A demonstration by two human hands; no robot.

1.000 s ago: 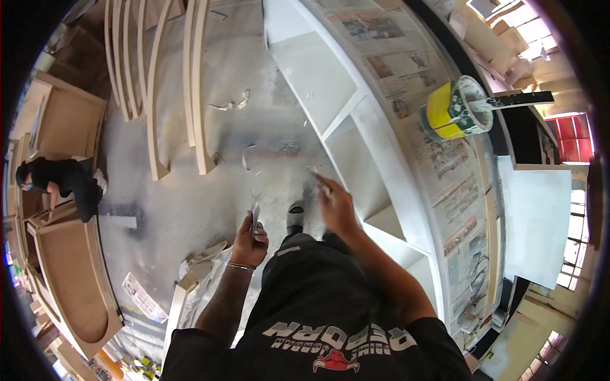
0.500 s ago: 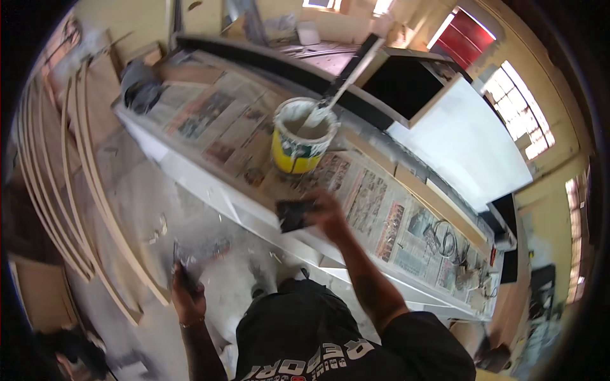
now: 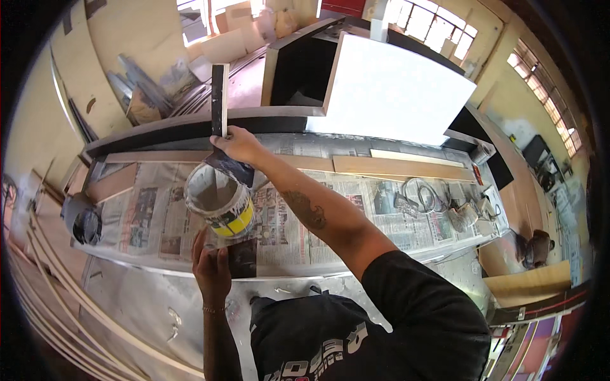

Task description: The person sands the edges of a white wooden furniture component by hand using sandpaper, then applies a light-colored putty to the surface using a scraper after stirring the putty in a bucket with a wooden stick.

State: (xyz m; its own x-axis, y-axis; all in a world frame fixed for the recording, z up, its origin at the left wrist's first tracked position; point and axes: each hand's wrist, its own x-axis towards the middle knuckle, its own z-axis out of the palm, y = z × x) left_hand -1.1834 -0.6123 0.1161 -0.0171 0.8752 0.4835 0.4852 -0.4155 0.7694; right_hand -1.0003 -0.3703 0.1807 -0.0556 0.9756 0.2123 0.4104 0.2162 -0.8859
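A putty-smeared bucket (image 3: 235, 219) with a yellow label stands on the newspaper-covered bench (image 3: 305, 244), with greyish-white paste inside. My right hand (image 3: 238, 145) is closed round the lower part of an upright wooden stick (image 3: 219, 95), black with a pale edge, beyond the bucket. Under that hand a dark, smeared flat piece (image 3: 232, 168) lies against the bucket's rim; its kind is unclear. My left hand (image 3: 211, 263) is at the near side of the bucket with its fingers curled; what they hold is hidden. Beside it, a dark rectangular piece (image 3: 243, 258) shows at the bench edge.
Wooden strips (image 3: 394, 168) lie along the bench's far side. A coiled cable (image 3: 422, 195) is to the right, and a dark, smeared container (image 3: 86, 219) at the left end. A large white panel (image 3: 394, 92) rises behind. Long curved strips (image 3: 76, 286) stretch across the lower left.
The view has turned. My right hand has moved from the bench's near edge to the stick and grips it. My left hand has come up beside the bucket.
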